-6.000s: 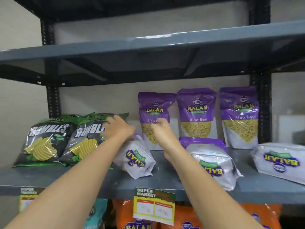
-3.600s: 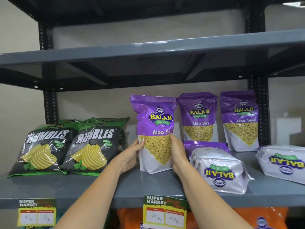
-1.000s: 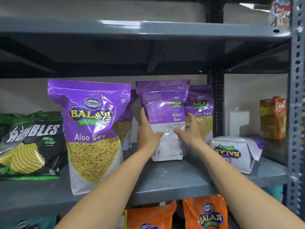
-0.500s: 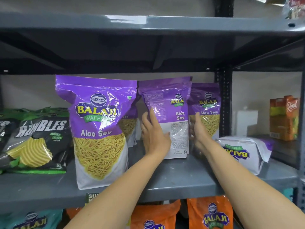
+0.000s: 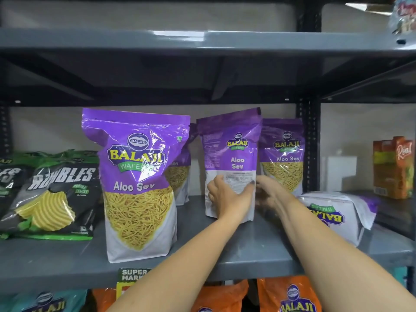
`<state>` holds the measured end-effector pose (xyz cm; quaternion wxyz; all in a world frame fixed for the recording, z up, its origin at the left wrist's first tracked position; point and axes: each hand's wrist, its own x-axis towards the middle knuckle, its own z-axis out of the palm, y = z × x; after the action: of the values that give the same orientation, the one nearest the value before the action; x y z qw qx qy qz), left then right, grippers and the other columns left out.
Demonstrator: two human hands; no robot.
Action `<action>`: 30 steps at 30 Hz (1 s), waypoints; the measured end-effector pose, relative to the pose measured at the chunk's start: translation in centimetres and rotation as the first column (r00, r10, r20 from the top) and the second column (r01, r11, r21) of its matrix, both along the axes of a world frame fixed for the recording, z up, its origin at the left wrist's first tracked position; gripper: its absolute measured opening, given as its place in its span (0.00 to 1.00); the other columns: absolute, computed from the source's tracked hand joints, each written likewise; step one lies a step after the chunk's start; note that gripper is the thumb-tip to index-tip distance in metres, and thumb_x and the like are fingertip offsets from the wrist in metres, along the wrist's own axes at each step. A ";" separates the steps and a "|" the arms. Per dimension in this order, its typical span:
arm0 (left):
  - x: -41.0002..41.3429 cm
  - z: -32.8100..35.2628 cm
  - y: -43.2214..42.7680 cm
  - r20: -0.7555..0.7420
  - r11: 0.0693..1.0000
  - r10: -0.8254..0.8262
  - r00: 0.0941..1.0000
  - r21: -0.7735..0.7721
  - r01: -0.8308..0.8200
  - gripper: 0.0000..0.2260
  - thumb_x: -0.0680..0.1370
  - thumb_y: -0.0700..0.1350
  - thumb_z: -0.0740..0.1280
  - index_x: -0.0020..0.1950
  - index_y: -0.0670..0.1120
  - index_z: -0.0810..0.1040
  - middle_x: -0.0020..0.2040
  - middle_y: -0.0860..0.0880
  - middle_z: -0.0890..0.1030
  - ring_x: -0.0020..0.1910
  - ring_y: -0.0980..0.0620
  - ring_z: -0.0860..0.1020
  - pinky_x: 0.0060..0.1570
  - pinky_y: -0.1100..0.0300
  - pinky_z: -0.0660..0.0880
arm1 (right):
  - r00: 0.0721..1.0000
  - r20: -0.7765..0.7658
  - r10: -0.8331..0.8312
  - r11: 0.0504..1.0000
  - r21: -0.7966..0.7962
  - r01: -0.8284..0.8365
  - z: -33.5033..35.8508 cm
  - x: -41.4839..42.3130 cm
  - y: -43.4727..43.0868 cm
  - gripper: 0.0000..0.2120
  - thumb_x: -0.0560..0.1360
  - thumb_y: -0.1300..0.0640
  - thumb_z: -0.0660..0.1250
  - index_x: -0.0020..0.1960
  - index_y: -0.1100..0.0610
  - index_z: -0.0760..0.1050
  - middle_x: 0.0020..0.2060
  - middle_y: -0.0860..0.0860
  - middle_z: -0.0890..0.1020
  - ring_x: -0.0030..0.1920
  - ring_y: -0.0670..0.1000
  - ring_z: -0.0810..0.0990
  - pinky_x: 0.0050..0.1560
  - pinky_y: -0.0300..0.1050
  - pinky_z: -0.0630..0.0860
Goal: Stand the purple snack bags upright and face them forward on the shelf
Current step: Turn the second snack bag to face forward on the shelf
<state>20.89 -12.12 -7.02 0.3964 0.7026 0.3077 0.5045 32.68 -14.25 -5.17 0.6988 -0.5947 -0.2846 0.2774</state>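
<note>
On the shelf, the left grip presses the lower face of an upright purple snack bag showing its back panel, the right grip at its right edge, a toppled bag lying just right.

Wall: plain pale beige wall behind the open-backed rack, showing between the levels.
Shelf: grey metal shelf running left to right, its front lip nearest.
Upper shelf: grey upper board overhead, its underside dark with a slanted brace.
Uprights: black perforated post far right of centre; a second post at the far left edge.
Light: from above, leaving a white glare on the upper board's front edge.
Right bay: dimmer, shadowed.
</note>
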 end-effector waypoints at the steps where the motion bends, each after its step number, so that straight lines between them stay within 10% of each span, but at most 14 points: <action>1: 0.1 0.0 0.2 0.028 1.000 0.003 1.000 -0.019 -0.002 0.33 0.67 0.59 0.74 0.65 0.47 0.66 0.65 0.48 0.66 0.68 0.47 0.67 0.66 0.53 0.66 | 1.000 0.009 0.017 1.000 -0.008 -0.017 0.1 -0.1 -0.1 0.04 0.75 0.62 0.65 0.45 0.56 0.79 0.35 0.54 0.83 0.39 0.54 0.80 0.51 0.52 0.79; 8: -0.4 1.0 2.7 0.217 0.976 -0.024 0.976 -0.206 0.070 0.29 0.63 0.59 0.77 0.52 0.48 0.67 0.46 0.51 0.80 0.45 0.50 0.79 0.46 0.58 0.74 | 0.981 0.125 0.147 0.986 0.055 -0.155 0.4 -0.6 -0.7 0.12 0.75 0.68 0.64 0.42 0.52 0.77 0.36 0.49 0.78 0.36 0.48 0.72 0.35 0.41 0.65; 16: -1.9 0.8 6.9 0.291 0.801 -0.467 0.835 -0.261 0.539 0.28 0.69 0.58 0.73 0.61 0.41 0.80 0.57 0.42 0.84 0.57 0.44 0.83 0.64 0.49 0.75 | 0.990 -0.075 0.121 0.959 0.268 -0.097 0.7 0.0 -0.8 0.06 0.73 0.55 0.65 0.38 0.52 0.75 0.22 0.45 0.76 0.31 0.47 0.67 0.35 0.44 0.61; 21: 1.2 -1.6 10.1 0.404 0.827 -0.290 0.868 -0.350 0.440 0.38 0.61 0.68 0.73 0.66 0.49 0.76 0.61 0.44 0.82 0.58 0.43 0.82 0.62 0.43 0.75 | 0.976 0.155 0.150 0.968 0.176 -0.177 -0.2 -0.1 -0.5 0.10 0.71 0.50 0.73 0.48 0.55 0.82 0.41 0.49 0.87 0.47 0.52 0.82 0.57 0.48 0.75; 26: 3.4 -2.3 12.1 0.383 0.865 -0.128 0.915 -0.408 0.292 0.56 0.50 0.82 0.61 0.70 0.52 0.69 0.67 0.48 0.78 0.63 0.44 0.78 0.63 0.44 0.74 | 0.963 0.232 0.136 0.975 0.142 -0.171 -0.4 -1.1 -1.3 0.09 0.74 0.50 0.72 0.51 0.54 0.80 0.46 0.47 0.86 0.48 0.45 0.83 0.42 0.39 0.72; 30: -2.0 0.7 4.5 0.277 0.908 -0.141 0.950 -0.345 0.236 0.44 0.68 0.73 0.59 0.74 0.45 0.64 0.71 0.44 0.72 0.69 0.43 0.72 0.69 0.50 0.68 | 0.955 0.212 0.207 0.972 0.066 -0.226 -0.7 -1.6 -2.0 0.32 0.63 0.40 0.76 0.62 0.56 0.81 0.56 0.50 0.87 0.58 0.49 0.83 0.58 0.47 0.76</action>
<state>18.89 -7.61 -6.36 0.6052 0.5726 0.2768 0.4787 31.10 -16.22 -5.90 0.6572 -0.5533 -0.4303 0.2769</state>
